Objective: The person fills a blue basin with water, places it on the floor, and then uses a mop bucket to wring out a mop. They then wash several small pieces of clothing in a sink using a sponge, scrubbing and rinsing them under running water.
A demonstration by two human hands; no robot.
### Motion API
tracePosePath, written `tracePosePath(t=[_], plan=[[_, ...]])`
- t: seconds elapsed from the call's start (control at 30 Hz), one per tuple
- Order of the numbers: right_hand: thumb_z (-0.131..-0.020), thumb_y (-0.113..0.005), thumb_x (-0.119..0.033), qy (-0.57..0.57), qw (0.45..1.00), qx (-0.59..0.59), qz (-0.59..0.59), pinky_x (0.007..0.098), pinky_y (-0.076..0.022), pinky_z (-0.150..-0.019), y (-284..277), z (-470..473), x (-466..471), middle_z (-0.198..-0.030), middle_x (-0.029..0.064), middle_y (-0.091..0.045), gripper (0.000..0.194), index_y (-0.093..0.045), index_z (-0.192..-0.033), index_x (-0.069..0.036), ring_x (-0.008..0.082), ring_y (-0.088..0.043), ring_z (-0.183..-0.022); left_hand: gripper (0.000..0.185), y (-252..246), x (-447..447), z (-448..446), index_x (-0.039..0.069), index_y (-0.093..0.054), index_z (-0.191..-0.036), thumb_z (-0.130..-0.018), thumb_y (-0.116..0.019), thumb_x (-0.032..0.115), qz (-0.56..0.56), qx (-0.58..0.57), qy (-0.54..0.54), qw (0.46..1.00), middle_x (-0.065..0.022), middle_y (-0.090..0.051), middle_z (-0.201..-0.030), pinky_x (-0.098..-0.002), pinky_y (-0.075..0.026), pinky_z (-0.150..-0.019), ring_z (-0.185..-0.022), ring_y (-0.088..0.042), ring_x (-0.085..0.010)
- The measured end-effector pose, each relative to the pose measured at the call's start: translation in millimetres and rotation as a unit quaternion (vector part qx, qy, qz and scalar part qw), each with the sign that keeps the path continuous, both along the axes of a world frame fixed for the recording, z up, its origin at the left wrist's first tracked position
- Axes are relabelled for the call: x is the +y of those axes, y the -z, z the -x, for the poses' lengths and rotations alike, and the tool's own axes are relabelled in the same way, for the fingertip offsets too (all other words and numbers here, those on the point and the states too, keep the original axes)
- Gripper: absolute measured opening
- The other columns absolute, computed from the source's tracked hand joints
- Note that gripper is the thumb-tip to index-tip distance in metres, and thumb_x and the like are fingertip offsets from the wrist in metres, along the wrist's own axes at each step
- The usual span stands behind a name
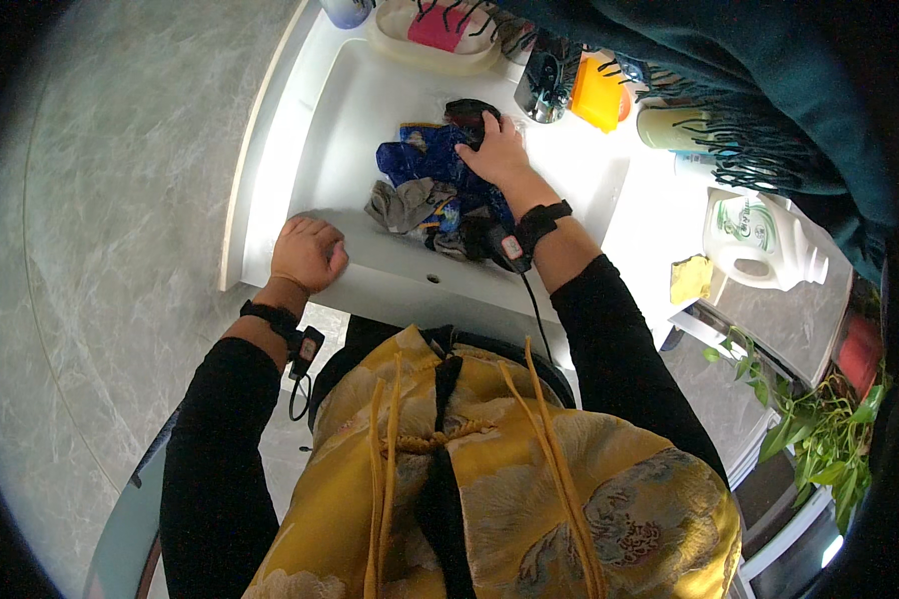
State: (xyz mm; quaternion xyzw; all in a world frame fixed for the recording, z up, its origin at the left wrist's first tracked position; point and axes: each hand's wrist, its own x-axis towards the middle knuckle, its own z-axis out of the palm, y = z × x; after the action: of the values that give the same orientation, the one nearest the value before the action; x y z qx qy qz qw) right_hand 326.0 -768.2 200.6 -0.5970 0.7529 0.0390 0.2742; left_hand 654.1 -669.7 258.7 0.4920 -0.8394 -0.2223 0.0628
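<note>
A heap of wet-looking cloth items lies in the white sink [330, 150]. It includes blue patterned fabric [419, 161], a grey cloth piece [404, 206] and a dark bundle [468, 116] at the far end. My right hand [498, 153] rests on the upper right of the heap, fingers spread and touching the dark bundle; whether it grips any fabric is hidden. My left hand [306, 253] lies loosely curled on the sink's near left rim, apart from the cloth, and no object shows in it. Each wrist wears a black strap with a small device.
A basin with a pink item [438, 28], a shiny dark container [543, 82], an orange box [598, 93] and a green-yellow bottle [667, 127] line the far and right sides. Farther right are a white detergent jug [760, 239] and yellow cloth [691, 279]. A fringed dark teal textile [779, 82] hangs over the bottles.
</note>
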Motion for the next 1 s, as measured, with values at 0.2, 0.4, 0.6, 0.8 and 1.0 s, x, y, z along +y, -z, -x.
tracePosePath(t=[0.2, 0.4, 0.6, 0.8, 1.0], plan=[[-0.067, -0.060, -0.081, -0.280, 0.952, -0.095, -0.086, 0.0710, -0.0075, -0.107, -9, -39, 45, -0.158, 0.0236, -0.004, 0.100, -0.026, -0.150, -0.036, 0.0467, -0.003, -0.144, 0.013, 3, 0, 0, 0.011, -0.067, -0.078, -0.075, -0.059, 0.021, -0.010, -0.013, -0.008, 1.000, -0.0059, -0.065, -0.084, -0.0382, -0.041, -0.093, -0.087, -0.060, -0.0259], [-0.063, -0.065, -0.078, -0.184, 0.982, 0.012, -0.027, 0.0663, -0.0110, -0.110, -2, -36, 40, -0.155, 0.0231, -0.015, 0.097, -0.034, -0.146, -0.039, 0.0462, -0.011, -0.142, 0.014, 5, 1, -2, 0.011, -0.066, -0.080, -0.077, -0.058, 0.021, 0.000, 0.002, -0.003, 1.000, -0.0062, -0.065, -0.085, -0.0405, -0.041, -0.094, -0.088, -0.060, -0.0274], [-0.074, -0.074, -0.049, -0.247, 0.963, -0.095, -0.055, 0.0590, -0.0349, -0.101, -1, -36, 48, -0.140, 0.0232, -0.037, 0.076, -0.042, -0.141, -0.028, 0.0427, -0.035, -0.131, 0.012, 3, 0, 1, 0.011, -0.065, -0.077, -0.076, -0.057, 0.021, 0.012, 0.002, -0.003, 1.000, -0.0055, -0.065, -0.084, -0.0399, -0.041, -0.093, -0.086, -0.060, -0.0264], [-0.080, -0.067, -0.025, -0.075, 0.994, -0.083, -0.011, 0.0487, -0.0527, -0.082, -7, -26, 28, -0.117, 0.0179, -0.051, 0.050, -0.050, -0.127, -0.027, 0.0377, -0.054, -0.111, 0.012, 1, 0, 1, 0.011, -0.065, -0.077, -0.076, -0.057, 0.021, 0.011, 0.003, -0.008, 1.000, -0.0059, -0.065, -0.083, -0.0395, -0.041, -0.093, -0.086, -0.061, -0.0266], [-0.082, -0.064, -0.025, -0.116, 0.969, -0.189, 0.107, 0.0472, -0.0512, -0.087, -26, -22, 41, -0.114, 0.0197, -0.054, 0.059, -0.043, -0.138, -0.028, 0.0415, -0.057, -0.104, 0.014, 6, 1, -1, 0.010, -0.067, -0.078, -0.076, -0.058, 0.021, 0.021, 0.004, 0.003, 1.000, -0.0065, -0.065, -0.082, -0.0391, -0.041, -0.093, -0.086, -0.061, -0.0271]])
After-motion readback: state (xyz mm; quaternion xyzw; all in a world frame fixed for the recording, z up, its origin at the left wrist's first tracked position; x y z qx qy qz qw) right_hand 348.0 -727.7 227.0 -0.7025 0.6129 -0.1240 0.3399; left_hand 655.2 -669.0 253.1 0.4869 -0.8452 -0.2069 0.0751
